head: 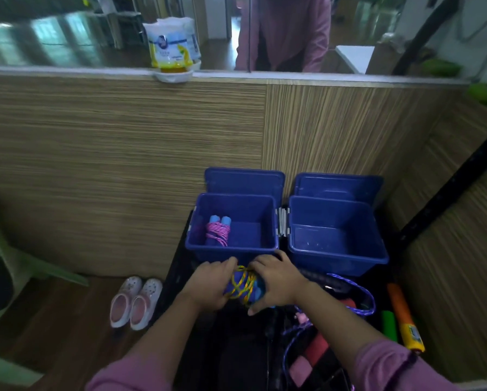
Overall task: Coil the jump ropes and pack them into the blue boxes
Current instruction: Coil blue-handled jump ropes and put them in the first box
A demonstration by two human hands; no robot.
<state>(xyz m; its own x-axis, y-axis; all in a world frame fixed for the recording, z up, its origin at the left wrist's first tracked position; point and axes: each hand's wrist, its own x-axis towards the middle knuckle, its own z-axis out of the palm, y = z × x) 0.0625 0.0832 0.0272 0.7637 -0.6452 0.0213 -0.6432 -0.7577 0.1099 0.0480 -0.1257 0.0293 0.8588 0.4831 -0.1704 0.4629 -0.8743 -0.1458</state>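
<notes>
Two open blue boxes stand side by side on a dark surface against a wood-panelled wall. The left blue box [192, 235] holds a coiled pink rope with blue handles [219, 231]. The right blue box [377, 249] holds nothing. Just in front of the left box, both my hands hold a yellow-and-blue rope [243, 286] wound around blue handles. My left hand [211, 286] grips its left end. My right hand [279, 283] grips its right end, fingers curled around the bundle.
A loose purple rope [360, 294] with pink handles [310, 354] lies to the right and below my hands. Green and orange handles [400, 311] lie at the far right. A pair of pink shoes [136, 301] sits on the floor at left. Both box lids lean against the wall.
</notes>
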